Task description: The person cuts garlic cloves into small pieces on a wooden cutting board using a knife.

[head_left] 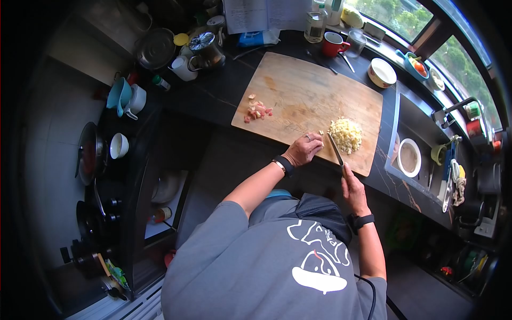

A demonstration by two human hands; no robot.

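Observation:
My right hand (352,186) is closed round the handle of a knife (335,149), whose blade points away from me at the left edge of a heap of chopped pale yellow pieces (345,135). Just left of the blade, my left hand (304,149) is closed with fingertips together near the front edge of the wooden cutting board (304,90); what it holds, if anything, is too small to name. A small pile of pinkish-red pieces (257,110) lies on the board's left part.
Behind the board stand a red mug (333,45), a bottle (315,26) and a white bowl (382,72). The sink (418,128) with a bowl (409,158) is at right. A metal pot (207,50) and white cup (183,69) stand back left.

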